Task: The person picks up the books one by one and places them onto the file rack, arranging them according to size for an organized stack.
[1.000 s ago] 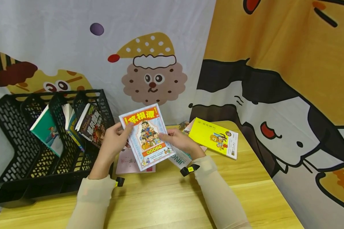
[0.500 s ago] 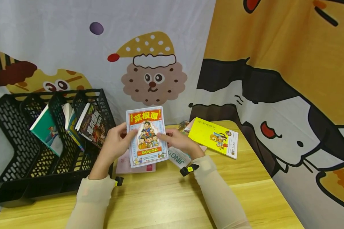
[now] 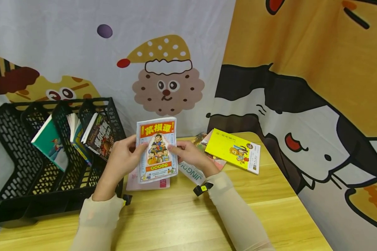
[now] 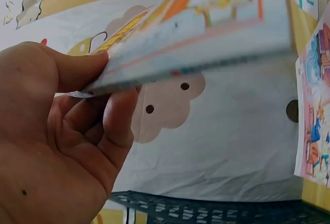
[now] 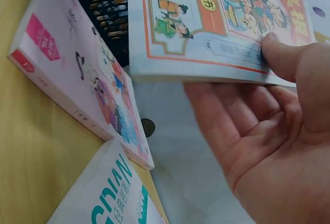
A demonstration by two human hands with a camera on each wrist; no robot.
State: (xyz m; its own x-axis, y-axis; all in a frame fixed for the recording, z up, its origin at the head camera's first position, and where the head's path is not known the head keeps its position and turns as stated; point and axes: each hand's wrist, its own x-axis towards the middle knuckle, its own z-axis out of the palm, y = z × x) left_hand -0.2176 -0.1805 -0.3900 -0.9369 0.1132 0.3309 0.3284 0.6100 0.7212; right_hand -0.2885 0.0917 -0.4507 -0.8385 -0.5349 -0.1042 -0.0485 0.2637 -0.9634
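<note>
Books (image 3: 51, 144) are slotted in black rack (image 3: 42, 196). Just right of rack, left hand (image 3: 124, 156) is curled around left edge of light-blue book (image 3: 157, 151); right edge is pinched likewise by right hand (image 3: 193, 154). Farther right of rack, yellow book (image 3: 232, 151) is apparently laid over another book (image 3: 204, 141).

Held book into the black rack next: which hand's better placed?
Probably the left hand: it grips the held book at the edge nearer the black rack. The right hand grips the opposite edge, farther from the rack.
</note>
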